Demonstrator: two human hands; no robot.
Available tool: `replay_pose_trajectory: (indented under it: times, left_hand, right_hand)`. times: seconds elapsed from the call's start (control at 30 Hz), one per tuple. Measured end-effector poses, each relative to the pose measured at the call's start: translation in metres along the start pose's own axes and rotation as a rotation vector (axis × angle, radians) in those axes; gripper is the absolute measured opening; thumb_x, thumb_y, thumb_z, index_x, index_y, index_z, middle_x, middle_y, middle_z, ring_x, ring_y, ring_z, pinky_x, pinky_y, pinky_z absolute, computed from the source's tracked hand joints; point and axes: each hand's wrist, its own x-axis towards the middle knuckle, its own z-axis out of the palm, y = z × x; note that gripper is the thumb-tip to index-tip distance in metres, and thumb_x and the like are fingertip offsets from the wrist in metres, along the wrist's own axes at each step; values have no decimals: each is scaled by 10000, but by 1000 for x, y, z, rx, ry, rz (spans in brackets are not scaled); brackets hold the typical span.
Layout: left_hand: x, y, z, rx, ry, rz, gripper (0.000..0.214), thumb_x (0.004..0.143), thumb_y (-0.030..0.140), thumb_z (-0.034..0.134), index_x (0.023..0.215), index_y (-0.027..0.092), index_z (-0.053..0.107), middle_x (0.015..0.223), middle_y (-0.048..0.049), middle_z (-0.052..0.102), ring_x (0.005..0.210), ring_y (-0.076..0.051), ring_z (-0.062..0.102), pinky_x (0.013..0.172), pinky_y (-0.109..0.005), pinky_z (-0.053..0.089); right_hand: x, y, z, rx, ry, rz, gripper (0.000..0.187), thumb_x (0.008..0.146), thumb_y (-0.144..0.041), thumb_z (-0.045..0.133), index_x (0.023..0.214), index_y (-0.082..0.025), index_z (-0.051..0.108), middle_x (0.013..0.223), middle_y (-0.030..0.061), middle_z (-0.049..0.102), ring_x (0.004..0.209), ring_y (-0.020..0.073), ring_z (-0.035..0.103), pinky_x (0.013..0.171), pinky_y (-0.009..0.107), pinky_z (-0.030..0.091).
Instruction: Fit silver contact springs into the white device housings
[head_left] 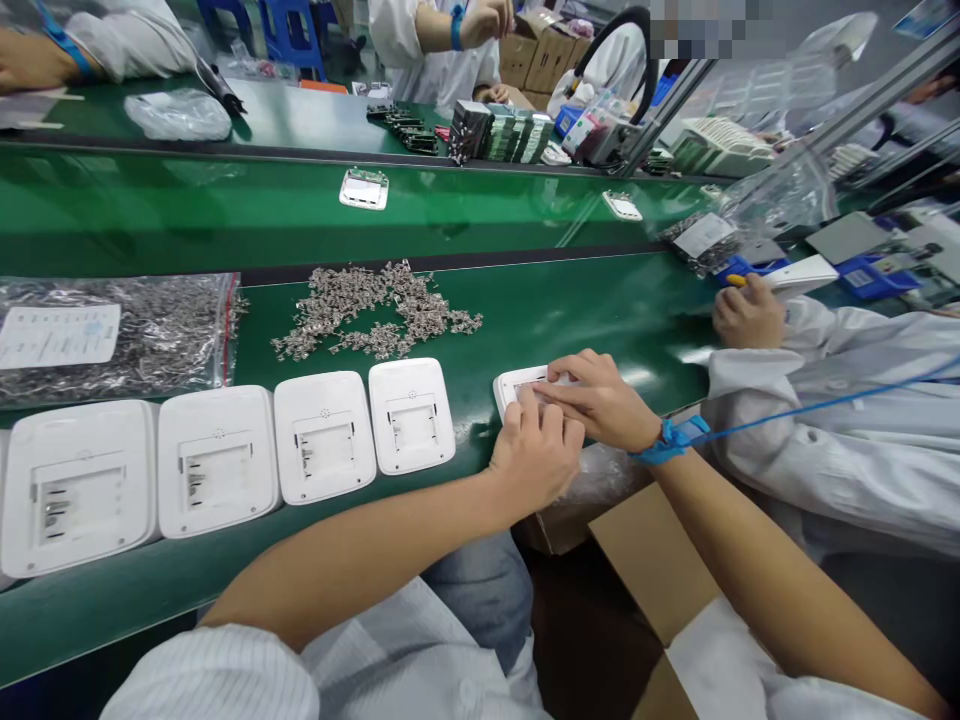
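A white plastic housing (511, 388) lies on the green bench, partly covered by both of my hands. My left hand (536, 450) is closed, fingers curled at the housing's near side; whatever is between its fingertips is hidden. From the right, my right hand (604, 400) reaches over the same housing and grips it, fingertips on its recessed middle; a blue wrist strap (675, 440) is on that wrist. Beyond the hands, to the left, lies a loose pile of small metal clips (375, 310). Several like housings stand in stacks in a row, the closest being one white stack (412, 416).
A clear bag of metal clips (165, 335) lies at the left. Behind, a lower green belt (270, 215) carries white units (364, 189). A co-worker's hand (750, 312) is at the right. An open cardboard box (652, 560) stands below the bench edge.
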Motion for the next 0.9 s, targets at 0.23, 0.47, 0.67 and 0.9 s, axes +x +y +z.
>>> replay_pose_trajectory:
  times: [0.23, 0.47, 0.67, 0.9]
  left_hand:
    - [-2, 2, 3, 35, -18, 13, 308, 926, 362, 544, 1125, 140, 619, 1193, -177, 632, 1331, -443, 483, 938, -488, 337]
    - [-1, 4, 4, 61, -16, 19, 276, 940, 356, 523, 1079, 141, 626, 1187, -165, 635, 1315, -454, 500, 937, -487, 335]
    - [-3, 4, 7, 5, 1, 25, 248, 923, 286, 536, 1116, 167, 635, 1218, -152, 627, 1305, -392, 498, 893, -448, 318]
    - [-3, 3, 5, 13, -12, 19, 188, 934, 334, 530, 1018, 184, 607, 1078, -130, 614, 1111, -336, 543, 830, -438, 314]
  right_hand:
    - [-1, 2, -2, -63, -44, -28, 280, 1028, -329, 463, 1170, -286, 701, 1106, 88, 640, 923, 231, 499, 779, 399, 320]
    - [5, -2, -10, -162, -108, -97, 249, 1015, -296, 483, 1155, -261, 686, 1073, 84, 664, 889, 233, 493, 740, 398, 280]
    - [6, -5, -10, -89, -47, -20, 220, 1001, -278, 492, 1083, -255, 695, 1027, 70, 678, 881, 231, 518, 733, 396, 304]
    - [23, -8, 5, 100, 86, 283, 84, 856, -287, 601, 823, -212, 585, 832, 69, 612, 825, 245, 538, 731, 370, 425]
